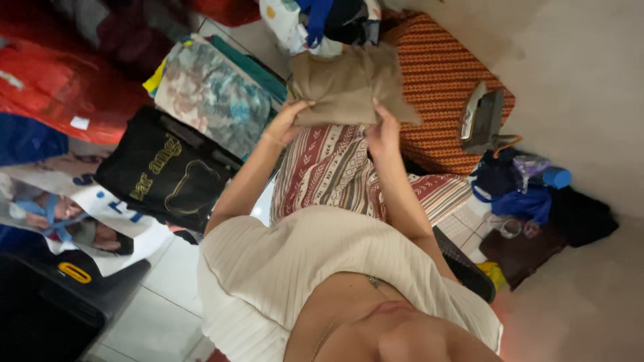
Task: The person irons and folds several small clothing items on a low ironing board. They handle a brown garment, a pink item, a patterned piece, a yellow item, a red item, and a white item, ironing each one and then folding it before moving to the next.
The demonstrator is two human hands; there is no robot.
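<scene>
— Pale floor tiles [161, 315] show under heaps of cloth. Where is the folded brown garment [349, 84] against the orange patterned cushion [443, 80]?

— It lies half over the cushion's near-left edge, with the upright iron [481, 121] well off on the cushion's other side.

— And the hands?

— The left hand [287, 122] is closed on the garment's lower left corner. The right hand [382, 131] pinches the lower edge further toward the cushion. Both grip cloth.

— Which way does the garment run?

— Its long axis runs hand to hand, and its bulk lies beyond the fingers, away from the body. The right hand is nearer the cushion.
</scene>
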